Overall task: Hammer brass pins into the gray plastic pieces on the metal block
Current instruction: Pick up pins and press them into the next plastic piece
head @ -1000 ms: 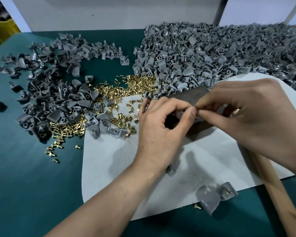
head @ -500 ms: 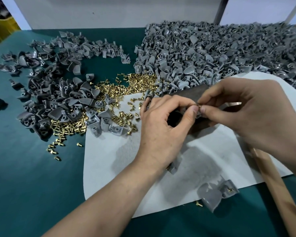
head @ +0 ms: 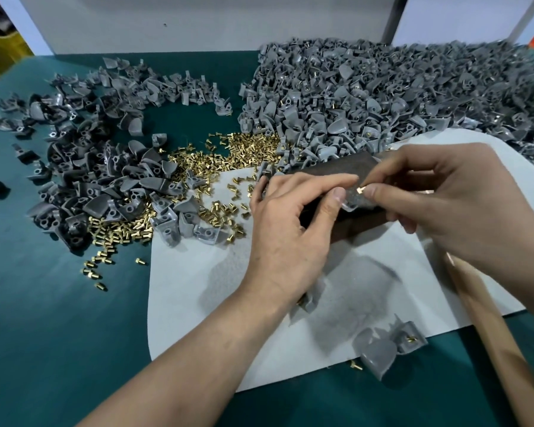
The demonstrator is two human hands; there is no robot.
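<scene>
Over metal block — left hand pinches gray piece, right hand pin.

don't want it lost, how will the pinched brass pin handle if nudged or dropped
The brass pin, tiny against the right hand pinching it, is probably fiddly and light. Its round shank would likely roll, as the scattered loose pins suggest.

Block on mat, pins left, handle right
</scene>
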